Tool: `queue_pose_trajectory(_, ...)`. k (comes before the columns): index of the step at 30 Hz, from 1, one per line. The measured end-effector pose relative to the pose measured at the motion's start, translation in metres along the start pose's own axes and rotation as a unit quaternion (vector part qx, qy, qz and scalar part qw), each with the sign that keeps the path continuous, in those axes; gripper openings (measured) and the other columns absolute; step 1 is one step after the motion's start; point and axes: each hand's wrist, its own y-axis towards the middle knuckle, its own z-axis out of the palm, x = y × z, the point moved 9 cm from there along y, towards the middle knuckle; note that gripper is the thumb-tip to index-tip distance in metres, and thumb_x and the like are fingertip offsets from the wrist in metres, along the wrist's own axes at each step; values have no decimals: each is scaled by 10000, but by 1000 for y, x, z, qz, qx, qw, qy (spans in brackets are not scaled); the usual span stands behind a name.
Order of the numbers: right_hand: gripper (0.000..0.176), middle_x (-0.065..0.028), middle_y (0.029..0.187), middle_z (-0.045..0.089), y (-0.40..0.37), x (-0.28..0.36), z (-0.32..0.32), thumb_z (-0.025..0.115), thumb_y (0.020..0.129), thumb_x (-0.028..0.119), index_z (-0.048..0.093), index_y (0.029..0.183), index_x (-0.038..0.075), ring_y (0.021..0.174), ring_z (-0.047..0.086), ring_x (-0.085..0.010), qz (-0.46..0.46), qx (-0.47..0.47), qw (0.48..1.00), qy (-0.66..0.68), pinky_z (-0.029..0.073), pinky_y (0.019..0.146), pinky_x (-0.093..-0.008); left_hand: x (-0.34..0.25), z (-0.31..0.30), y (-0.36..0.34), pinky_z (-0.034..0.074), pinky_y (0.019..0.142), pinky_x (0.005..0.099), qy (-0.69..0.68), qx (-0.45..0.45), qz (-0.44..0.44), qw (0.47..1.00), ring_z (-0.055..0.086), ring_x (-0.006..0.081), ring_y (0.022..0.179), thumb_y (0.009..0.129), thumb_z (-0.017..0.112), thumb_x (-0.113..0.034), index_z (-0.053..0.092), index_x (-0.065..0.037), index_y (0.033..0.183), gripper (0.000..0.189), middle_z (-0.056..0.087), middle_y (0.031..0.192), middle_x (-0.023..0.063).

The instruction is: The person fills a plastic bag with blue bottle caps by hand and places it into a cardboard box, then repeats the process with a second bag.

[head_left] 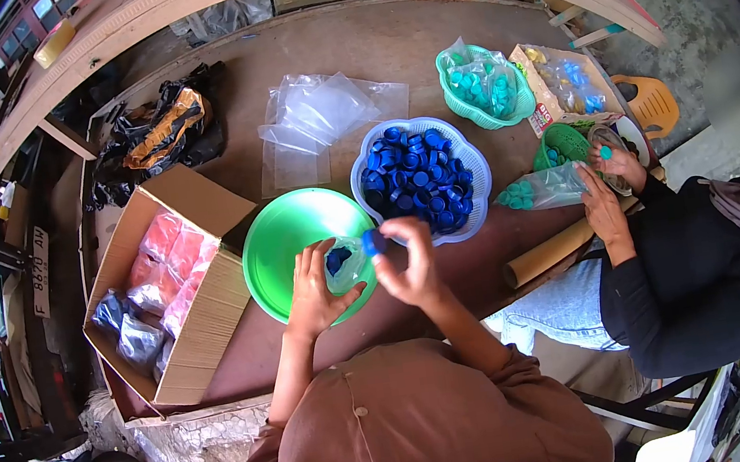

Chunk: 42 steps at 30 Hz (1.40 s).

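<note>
My left hand [314, 287] holds a small clear plastic bag [344, 264] with a few dark blue bottle caps inside, over a bright green bowl [282, 233]. My right hand [409, 263] pinches one blue cap [373, 243] at the bag's mouth. Just beyond stands a pale blue basket [473, 182] heaped with several dark blue caps [415, 183].
A cardboard box [205, 323] of filled bags sits at the left. Empty clear bags [318, 116] lie further back. A teal basket [482, 90] holds bagged turquoise caps. At the right, another person's hands [608, 190] work on a bag of turquoise caps [544, 189]. A cardboard tube [546, 254] lies nearby.
</note>
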Motion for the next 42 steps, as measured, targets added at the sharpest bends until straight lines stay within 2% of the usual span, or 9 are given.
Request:
queue_pose_trajectory(2,346,-143,1045,525,-10,5,35,649,722,179,579,1042,68,927,507,-299,-27,163,982,-95,372,829,-389,0,1,0,370,918,427,-2,-1,1,1000,430,341,1070,599,746,-190,428,-8,1181,687,462,1135,164)
queue_pose_trajectory(9,359,-164,1295,371,-21,-15,45,720,681,272,637,1001,132,1170,370,-366,17,232,971,-59,306,962,-443,-4,-7,6,382,915,415,-8,14,15,1000,441,344,1061,576,708,-49,451,-27,1173,650,480,1121,162)
queue_pose_trajectory(12,129,-146,930,579,-12,-36,61,663,746,125,624,823,30,840,586,-283,66,326,943,-7,463,727,-359,-4,-13,19,387,919,389,-36,83,65,994,468,321,1054,610,679,4,509,-27,1118,536,510,1089,155)
queue_pose_trajectory(17,40,-142,761,579,58,7,18,577,780,10,572,770,-28,670,583,-298,34,61,994,85,453,595,-341,16,-72,29,355,946,419,-325,-75,14,943,415,270,1160,678,743,-322,302,-56,1313,817,362,1324,136)
queue_pose_trajectory(20,28,-144,762,573,63,25,42,577,767,-19,566,789,-32,669,583,-291,-38,258,964,49,454,604,-331,38,-55,21,326,970,432,-314,-4,-54,948,369,275,1213,732,681,-392,296,-63,1321,778,362,1326,147)
queue_pose_trajectory(26,99,-115,817,577,74,41,31,594,786,-3,596,875,-46,711,590,-194,-47,240,969,41,475,639,-270,20,-28,10,325,1010,416,-199,109,-111,968,403,293,1197,599,789,-422,293,28,1311,977,411,1272,198)
queue_pose_trajectory(34,197,-80,914,535,72,16,34,574,812,-30,533,1002,-66,841,577,-130,68,236,942,230,493,723,-242,13,-16,22,382,935,340,-428,7,-104,898,496,180,1054,690,772,-236,418,11,1223,686,538,1121,95)
queue_pose_trajectory(37,493,-66,983,508,63,-14,32,654,743,-37,434,1181,8,859,589,-159,242,155,888,360,515,705,-251,8,-22,17,394,909,316,-426,-32,-70,901,512,158,1009,740,725,-191,468,-26,1192,545,559,1076,56)
queue_pose_trajectory(42,492,-94,1049,539,39,-40,54,668,707,-67,459,1149,-11,959,555,-162,322,163,855,373,475,824,-281,35,-23,11,403,875,306,-347,-123,-38,929,501,164,1010,740,696,-125,523,-53,1131,433,533,1054,29)
